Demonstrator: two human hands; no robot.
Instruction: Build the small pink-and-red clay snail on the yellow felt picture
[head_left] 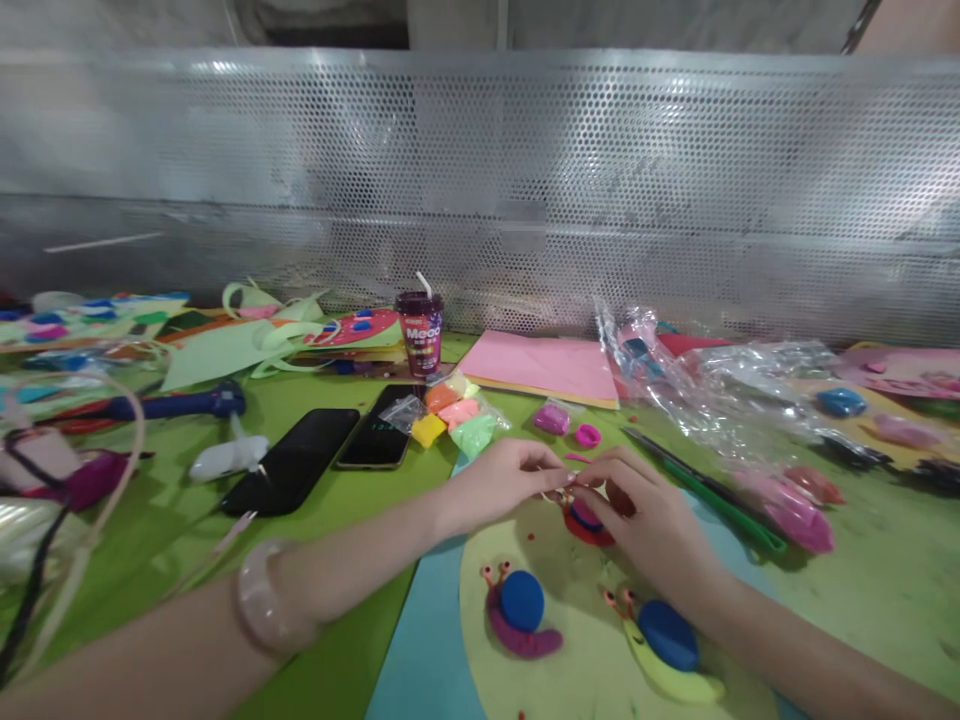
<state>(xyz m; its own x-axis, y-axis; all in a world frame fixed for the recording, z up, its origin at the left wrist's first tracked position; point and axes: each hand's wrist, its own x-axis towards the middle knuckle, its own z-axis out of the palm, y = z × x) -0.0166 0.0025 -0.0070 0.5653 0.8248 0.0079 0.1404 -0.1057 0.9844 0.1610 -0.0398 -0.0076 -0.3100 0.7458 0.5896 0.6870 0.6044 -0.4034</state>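
Note:
My left hand (517,472) and my right hand (637,500) meet over the upper part of a pale yellow round sheet (577,640) on blue paper (427,630). Their fingertips pinch together at a tiny piece too small to name, just above a red clay snail (586,522) partly hidden by the right hand. Nearer me lie a purple clay snail with a blue shell (522,602) and a yellow clay snail with a blue shell (669,635), each with orange eye stalks. A bright pink clay ring (588,435) sits just beyond my fingers.
Two phones (300,460) and bagged coloured clay (459,412) lie left of the hands. Behind them stand a lidded drink cup (421,335) and pink paper (536,365). Green-handled scissors (709,490) and clear plastic wrap (697,390) lie right. A perforated metal panel (480,180) closes the back.

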